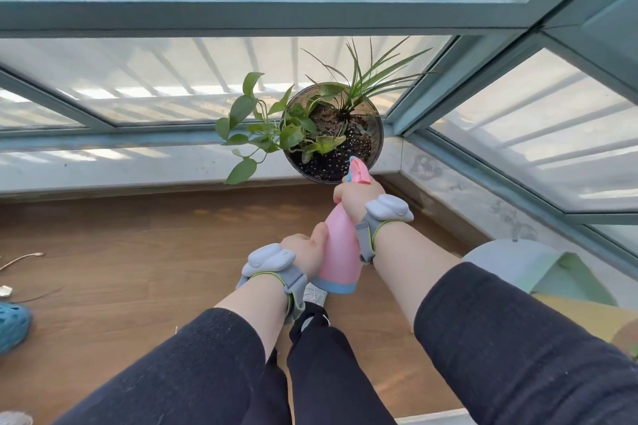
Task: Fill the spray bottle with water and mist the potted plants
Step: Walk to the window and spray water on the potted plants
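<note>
Head view, looking down past both forearms: one pink spray bottle (pixel 340 245) with a blue base band is held between the two hands, tilted so that its pink-and-blue nozzle head points at the single potted plant (pixel 333 133) on the pale stone sill (pixel 138 166). The bottle's neck and trigger are hidden inside the right hand (pixel 357 198), whose fingers are curled round the top of the bottle; whether a finger presses the trigger cannot be made out, and no water level shows through the opaque body. The left hand (pixel 309 250) grips the lower body of the bottle from the side, thumb lying up along the pink wall, its remaining fingers hidden behind the bottle. Each wrist carries one grey strapped device, two in all. The nozzle tip sits just over the near rim of the round dark pot, which holds dark speckled soil and two kinds of growth: a broad-leaved trailing vine spilling left over the rim, and a tuft of narrow grassy blades at the far right. The pot stands at the corner where two runs of teal-framed windows (pixel 310 14) meet; the panes are frosted, so only blurred bars show through them. Below the sill lies a wooden floor (pixel 138 252). At the left edge one blue perforated shoe (pixel 12 324) is cut off by the frame; at the right, a pale round object (pixel 511 252) and coloured flat shapes are partly cut off and cannot be identified.
</note>
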`<state>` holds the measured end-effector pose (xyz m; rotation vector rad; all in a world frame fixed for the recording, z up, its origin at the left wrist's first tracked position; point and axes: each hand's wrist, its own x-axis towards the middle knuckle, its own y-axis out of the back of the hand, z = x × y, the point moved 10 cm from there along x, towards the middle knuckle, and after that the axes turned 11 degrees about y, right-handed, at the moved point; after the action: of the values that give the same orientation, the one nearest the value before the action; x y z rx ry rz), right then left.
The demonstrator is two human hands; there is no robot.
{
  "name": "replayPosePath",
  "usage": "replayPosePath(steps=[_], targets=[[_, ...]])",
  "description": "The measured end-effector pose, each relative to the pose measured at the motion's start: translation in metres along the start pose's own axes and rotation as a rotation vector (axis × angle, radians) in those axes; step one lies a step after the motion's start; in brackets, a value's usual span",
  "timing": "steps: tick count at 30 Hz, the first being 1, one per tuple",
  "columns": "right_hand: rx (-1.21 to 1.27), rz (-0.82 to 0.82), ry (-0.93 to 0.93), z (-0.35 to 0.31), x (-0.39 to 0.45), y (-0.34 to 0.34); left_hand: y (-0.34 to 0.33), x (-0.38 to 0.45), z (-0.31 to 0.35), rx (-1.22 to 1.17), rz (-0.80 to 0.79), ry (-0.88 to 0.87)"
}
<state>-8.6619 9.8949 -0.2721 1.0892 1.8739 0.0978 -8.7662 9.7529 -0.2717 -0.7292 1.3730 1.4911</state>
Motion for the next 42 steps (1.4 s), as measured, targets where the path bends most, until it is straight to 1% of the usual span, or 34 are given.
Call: replayPosePath(steps=[5, 10, 15, 18, 21, 24, 27, 29, 33, 36, 40, 42], targets=[[-0.026, -0.003, 0.053, -0.009, 0.016, 0.013, -0.003, 0.006, 0.019, 0.009, -0.001, -0.026], [-0.100, -0.008, 0.019, -0.010, 0.034, 0.027, -0.003, 0.019, 0.038, 0.038, 0.019, -0.045], [-0.193, 0.024, -0.026, -0.011, 0.068, 0.034, -0.001, 0.033, 0.061, 0.058, 0.067, -0.090], [-0.265, -0.016, -0.017, -0.011, 0.083, 0.030, 0.000, 0.038, 0.067, 0.060, 0.066, -0.095], [-0.231, 0.018, -0.053, -0.009, 0.087, 0.034, 0.000, 0.042, 0.068, 0.081, 0.060, -0.093], [-0.199, 0.014, -0.070, -0.008, 0.086, 0.033, -0.001, 0.042, 0.068, 0.068, 0.046, -0.094], [-0.185, 0.012, -0.039, -0.010, 0.085, 0.031, 0.001, 0.044, 0.067, 0.054, 0.040, -0.095], [-0.239, -0.035, 0.017, -0.012, 0.084, 0.026, 0.001, 0.046, 0.065, 0.044, 0.035, -0.089], [-0.181, -0.002, -0.041, -0.005, 0.087, 0.028, 0.000, 0.047, 0.061, 0.016, 0.027, -0.085], [-0.208, -0.028, -0.018, -0.007, 0.083, 0.024, -0.001, 0.047, 0.057, -0.016, 0.004, -0.077], [-0.037, 0.007, 0.007, -0.003, 0.075, 0.018, -0.001, 0.046, 0.046, -0.044, -0.022, -0.066], [0.004, 0.020, -0.005, 0.002, 0.073, 0.012, 0.000, 0.044, 0.040, -0.054, -0.025, -0.050]])
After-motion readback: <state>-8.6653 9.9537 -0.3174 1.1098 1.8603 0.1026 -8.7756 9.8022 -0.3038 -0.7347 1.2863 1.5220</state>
